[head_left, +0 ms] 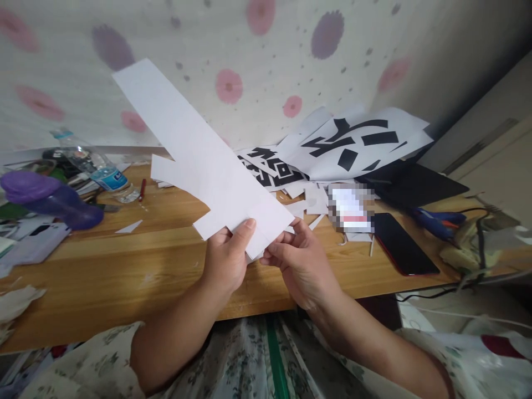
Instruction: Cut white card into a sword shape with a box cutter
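I hold a long white paper cut-out [195, 149] with side tabs, raised above the wooden table [124, 271] and slanting up to the left. My left hand [226, 260] pinches its lower end, thumb on the front of the sheet. From the right, my right hand [297, 260] grips the same lower edge with its fingertips closed on the paper. Both hands meet at the sheet's bottom corner.
Sheets printed with bold black shapes [353, 144] are piled at the back right. A black phone [403, 244] lies right of my hands, a blue glue gun [436, 219] beyond it. A purple bottle [50, 199] and a clear plastic bottle [97, 169] lie at the left.
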The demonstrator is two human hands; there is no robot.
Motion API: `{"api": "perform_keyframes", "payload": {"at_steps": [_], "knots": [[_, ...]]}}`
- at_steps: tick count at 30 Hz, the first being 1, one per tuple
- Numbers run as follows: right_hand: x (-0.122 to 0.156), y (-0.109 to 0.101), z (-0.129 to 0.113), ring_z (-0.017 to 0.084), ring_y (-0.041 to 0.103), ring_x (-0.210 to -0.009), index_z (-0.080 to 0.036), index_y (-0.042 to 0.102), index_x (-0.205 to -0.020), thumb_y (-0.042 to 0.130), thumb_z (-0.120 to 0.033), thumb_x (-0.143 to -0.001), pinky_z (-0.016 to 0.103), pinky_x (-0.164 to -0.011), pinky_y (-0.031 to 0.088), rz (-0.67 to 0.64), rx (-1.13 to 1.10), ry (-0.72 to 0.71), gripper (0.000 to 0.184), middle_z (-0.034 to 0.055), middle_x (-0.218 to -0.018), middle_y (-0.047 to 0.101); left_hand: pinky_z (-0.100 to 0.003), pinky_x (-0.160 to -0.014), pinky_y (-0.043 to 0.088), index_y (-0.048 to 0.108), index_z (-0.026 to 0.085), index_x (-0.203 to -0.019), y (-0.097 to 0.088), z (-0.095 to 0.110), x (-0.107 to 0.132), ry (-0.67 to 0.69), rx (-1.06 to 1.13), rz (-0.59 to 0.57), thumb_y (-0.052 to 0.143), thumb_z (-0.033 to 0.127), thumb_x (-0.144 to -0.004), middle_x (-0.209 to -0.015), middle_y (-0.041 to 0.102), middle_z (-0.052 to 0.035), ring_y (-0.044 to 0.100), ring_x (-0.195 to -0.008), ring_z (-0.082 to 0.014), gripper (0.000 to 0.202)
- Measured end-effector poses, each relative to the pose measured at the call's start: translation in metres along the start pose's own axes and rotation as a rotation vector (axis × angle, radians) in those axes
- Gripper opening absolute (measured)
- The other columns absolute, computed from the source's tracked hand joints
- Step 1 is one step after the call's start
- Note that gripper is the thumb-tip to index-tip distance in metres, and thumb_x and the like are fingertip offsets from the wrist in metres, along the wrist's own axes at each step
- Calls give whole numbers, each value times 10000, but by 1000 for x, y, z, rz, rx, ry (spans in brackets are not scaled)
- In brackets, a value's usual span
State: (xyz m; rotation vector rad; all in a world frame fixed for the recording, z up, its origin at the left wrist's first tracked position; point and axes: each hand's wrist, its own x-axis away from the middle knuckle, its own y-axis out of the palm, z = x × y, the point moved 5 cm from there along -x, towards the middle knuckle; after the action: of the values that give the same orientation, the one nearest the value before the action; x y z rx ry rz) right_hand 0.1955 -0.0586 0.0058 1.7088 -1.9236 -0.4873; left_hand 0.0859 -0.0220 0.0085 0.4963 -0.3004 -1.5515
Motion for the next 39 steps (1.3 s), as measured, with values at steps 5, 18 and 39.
{"api": "perform_keyframes", "payload": {"at_steps": [5,18,39], "knots": [[-2,0,1,83,568,-495,-235,425,-897,717,-123,-559,231,-544,506,-5,-16,-31,461,-106,-563,608,-329,-828,558,665,207,-1018,-4,1,4,88,-86,-13,751,342,-755,-952,711,-37,665,-927,-220,308],[-5,-1,0,77,544,-545,-229,440,-865,669,-63,-553,230,-561,494,-62,19,-121,421,-107,-593,575,-268,-639,542,679,196,-851,1,8,5,25,-101,8,779,326,-681,-851,721,-31,671,-791,-203,236],[1,-63,-1,322,666,-800,-156,518,-1280,649,-409,-791,391,-634,469,-15,1892,-275,566,169,-1080,624,-170,-452,439,568,190,-762,12,17,1,-323,331,19,856,282,-539,-621,603,79,536,-492,-57,376]]}}
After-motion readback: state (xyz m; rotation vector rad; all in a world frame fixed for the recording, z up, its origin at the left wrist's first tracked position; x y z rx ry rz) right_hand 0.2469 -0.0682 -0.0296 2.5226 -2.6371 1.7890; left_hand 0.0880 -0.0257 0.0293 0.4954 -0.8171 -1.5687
